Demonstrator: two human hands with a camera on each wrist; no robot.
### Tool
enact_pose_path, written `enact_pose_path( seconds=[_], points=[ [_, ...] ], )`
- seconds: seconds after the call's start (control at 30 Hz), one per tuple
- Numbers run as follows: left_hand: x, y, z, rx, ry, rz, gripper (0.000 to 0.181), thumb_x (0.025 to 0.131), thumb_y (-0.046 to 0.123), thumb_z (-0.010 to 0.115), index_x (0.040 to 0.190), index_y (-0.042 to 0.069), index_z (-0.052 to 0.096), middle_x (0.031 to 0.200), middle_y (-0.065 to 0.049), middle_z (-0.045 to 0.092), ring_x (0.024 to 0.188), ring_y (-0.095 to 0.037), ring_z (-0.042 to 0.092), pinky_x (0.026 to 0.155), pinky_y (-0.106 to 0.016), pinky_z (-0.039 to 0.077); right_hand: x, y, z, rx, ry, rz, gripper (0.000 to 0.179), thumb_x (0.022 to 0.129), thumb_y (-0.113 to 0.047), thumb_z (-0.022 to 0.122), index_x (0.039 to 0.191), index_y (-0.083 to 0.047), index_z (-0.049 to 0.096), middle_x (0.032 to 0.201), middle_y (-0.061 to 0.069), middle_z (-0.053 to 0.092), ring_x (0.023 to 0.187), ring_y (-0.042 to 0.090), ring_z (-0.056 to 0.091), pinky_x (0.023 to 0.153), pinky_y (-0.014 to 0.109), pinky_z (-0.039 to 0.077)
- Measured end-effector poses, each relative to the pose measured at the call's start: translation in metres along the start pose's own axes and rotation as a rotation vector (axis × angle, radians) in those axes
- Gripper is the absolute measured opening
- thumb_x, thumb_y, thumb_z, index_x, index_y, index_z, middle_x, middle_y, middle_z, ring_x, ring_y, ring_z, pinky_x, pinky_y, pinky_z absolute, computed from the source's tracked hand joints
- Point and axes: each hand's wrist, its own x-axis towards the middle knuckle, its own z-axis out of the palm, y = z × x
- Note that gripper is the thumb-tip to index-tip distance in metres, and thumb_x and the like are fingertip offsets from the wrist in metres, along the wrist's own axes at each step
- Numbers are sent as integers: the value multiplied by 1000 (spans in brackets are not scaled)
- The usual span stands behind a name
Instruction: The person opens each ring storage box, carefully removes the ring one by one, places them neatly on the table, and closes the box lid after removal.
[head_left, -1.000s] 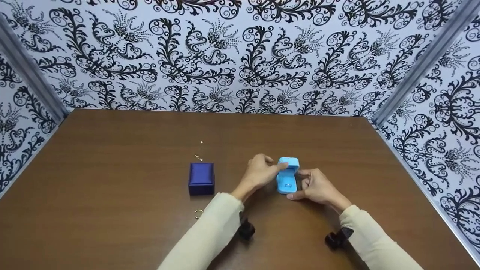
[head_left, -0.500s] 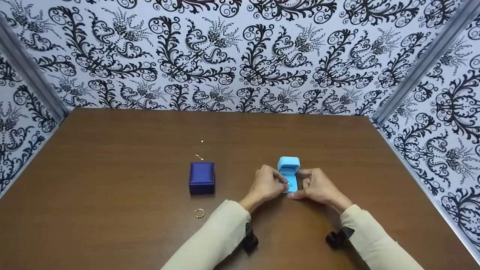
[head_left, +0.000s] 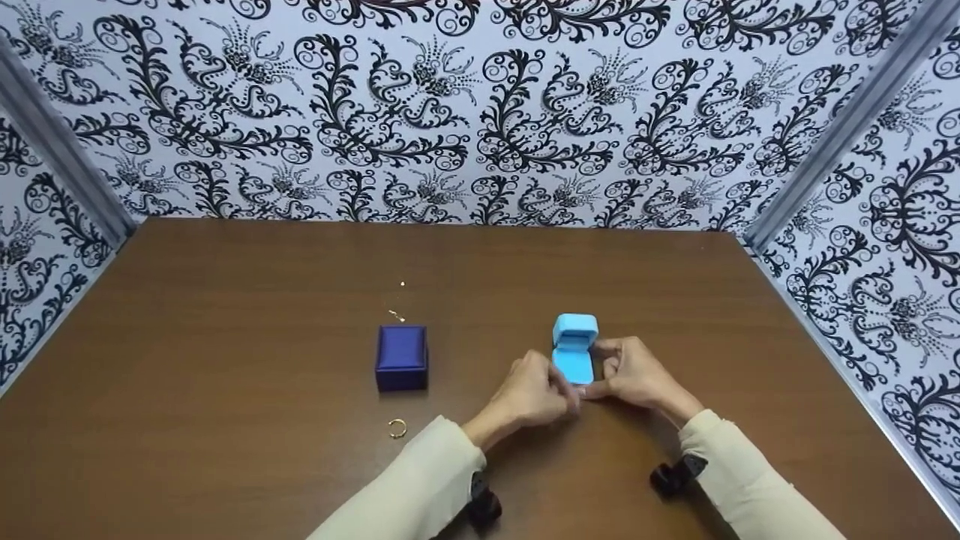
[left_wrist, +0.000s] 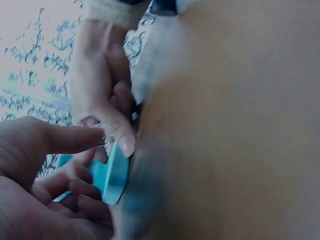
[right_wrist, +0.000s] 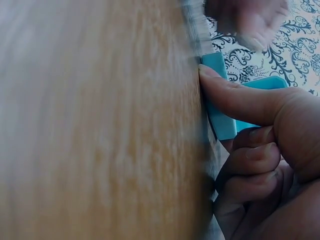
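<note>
The light-blue ring box (head_left: 574, 367) stands on the table with its lid raised, and no ring shows on its pad. My right hand (head_left: 637, 375) grips the box's base, thumb along the front and fingers at the right side. Just in front of the box is my left hand (head_left: 534, 394), which pinches a small silvery ring (left_wrist: 106, 136) between thumb and finger. In the left wrist view the ring is partly hidden and blurred by the fingertips, close over the box's front edge. In the right wrist view the right thumb lies along the box base (right_wrist: 222, 125).
Left of the hands stands a closed dark-blue box (head_left: 402, 358). A gold ring (head_left: 397, 428) lies in front of it near the left sleeve. Behind it lies a thin gold chain piece (head_left: 397, 316). Patterned walls (head_left: 465, 112) border the brown table (head_left: 225, 337).
My left hand has moved from the raised lid down to the ring in the box, then drawn the ring out toward the front. The right hand keeps its grip on the box.
</note>
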Motion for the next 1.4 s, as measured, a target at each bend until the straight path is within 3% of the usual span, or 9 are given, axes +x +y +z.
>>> enact_pose_path(
  seconds=[0.2,0.43,0.6,0.73,0.87,0.97,1.1,1.2,1.4],
  points=[
    [-6,2,-6,120,-84,-58,14,69,7,88,65,11,76,60,9,65,63,-9,56,57,-25,47,0,0,2,6,12,16,68,69,-10,94,126,11,63,51,-8,38,45,3,31,44,20,22],
    [25,2,-30,-134,70,-295,28,75,29,91,79,6,78,75,-2,68,68,-15,58,62,-31,49,1,0,3,72,-21,20,73,69,-6,93,131,13,59,51,-7,39,44,2,31,43,19,22],
    [52,4,-32,-264,2,-552,52,75,52,86,84,2,72,77,-9,64,72,-23,57,66,-37,43,0,0,1,73,-33,18,75,69,-5,93,132,14,57,50,-6,39,43,2,31,43,19,22],
    [66,6,-28,-271,-17,-611,52,74,51,87,84,5,65,74,-8,58,72,-23,52,62,-34,35,2,-1,2,71,-37,24,71,69,-6,93,130,12,60,50,-7,39,44,3,32,44,20,22],
    [66,5,-26,-302,0,-557,51,72,42,89,92,4,60,82,-6,55,82,-25,52,75,-37,43,2,-1,2,66,-23,22,62,68,-7,94,121,11,66,50,-7,38,45,4,31,44,20,22],
    [56,-1,-26,-252,-11,-390,45,72,30,92,95,-1,67,85,-4,59,84,-22,55,81,-35,46,4,-1,3,52,-29,-1,53,68,-7,94,113,8,69,52,-6,42,45,3,33,44,19,24],
    [46,-11,-22,67,-18,-75,35,67,19,93,89,0,74,77,0,64,71,-14,55,66,-26,47,6,0,4,37,-58,-35,59,69,-5,93,122,6,68,52,-7,43,45,1,35,44,18,25],
    [42,-11,-17,313,16,63,34,64,19,93,85,3,72,76,2,62,71,-14,54,66,-27,48,6,1,4,20,-65,-39,68,70,-4,92,131,7,63,50,-8,41,43,1,33,43,17,25],
    [28,-7,-30,521,22,66,60,60,45,98,93,3,70,88,-2,58,86,-21,54,79,-34,49,-1,1,0,-4,-121,-7,81,73,-9,92,141,9,51,51,-8,42,45,3,35,46,19,27]
  ],
)
